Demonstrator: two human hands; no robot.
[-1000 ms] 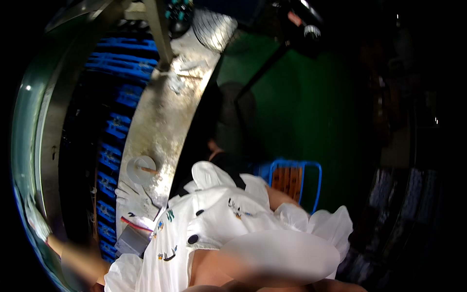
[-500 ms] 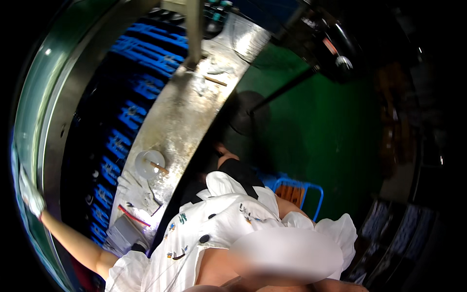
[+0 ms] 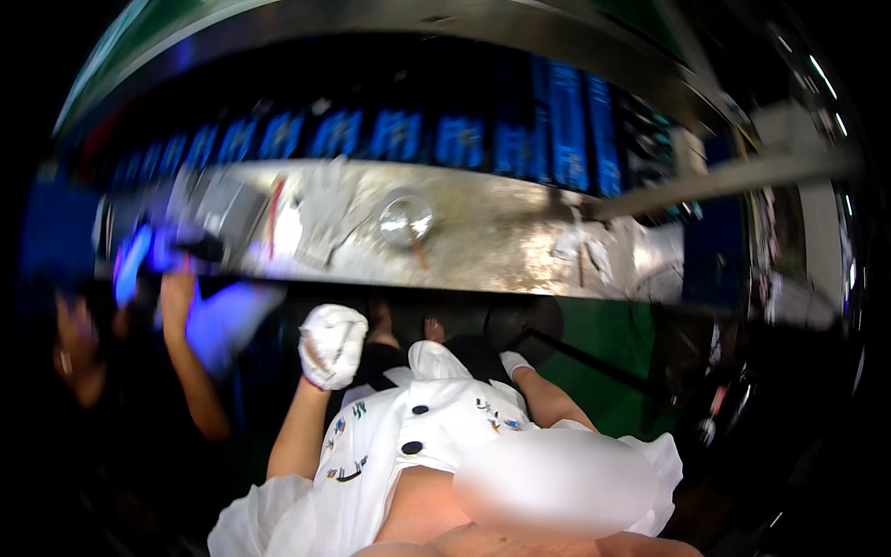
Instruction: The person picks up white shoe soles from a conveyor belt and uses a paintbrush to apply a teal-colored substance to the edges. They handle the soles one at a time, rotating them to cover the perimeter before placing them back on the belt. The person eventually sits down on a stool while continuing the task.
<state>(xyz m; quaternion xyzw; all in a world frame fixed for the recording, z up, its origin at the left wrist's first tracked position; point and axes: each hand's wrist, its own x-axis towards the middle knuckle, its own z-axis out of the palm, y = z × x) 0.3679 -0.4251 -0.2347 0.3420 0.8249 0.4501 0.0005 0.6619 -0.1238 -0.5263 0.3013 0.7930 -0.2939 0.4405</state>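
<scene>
My left hand (image 3: 332,345), in a white glove with bare skin showing at one side, is raised in front of my torso, just short of the metal bench (image 3: 483,241). Its fingers look curled in, and what they hold, if anything, is hidden. My right hand (image 3: 512,363) is low by my lap; only a bit of white glove shows past the forearm, and the fingers are out of sight. Nearest my left hand on the bench are a pale glove (image 3: 325,200), a clear round container (image 3: 406,219) and a brown stick (image 3: 420,255) beside it.
Behind the bench runs a dark line with several blue holders (image 3: 394,135). A grey box (image 3: 227,209) and a red strip (image 3: 277,218) lie at left, white crumpled material (image 3: 585,249) at right. A co-worker's hand (image 3: 176,297) is at far left, near violet light. A metal post (image 3: 724,186) crosses the right.
My view has swung left, bringing the bench across in front and a co-worker into sight. My left hand has come back from the far rail to near my torso.
</scene>
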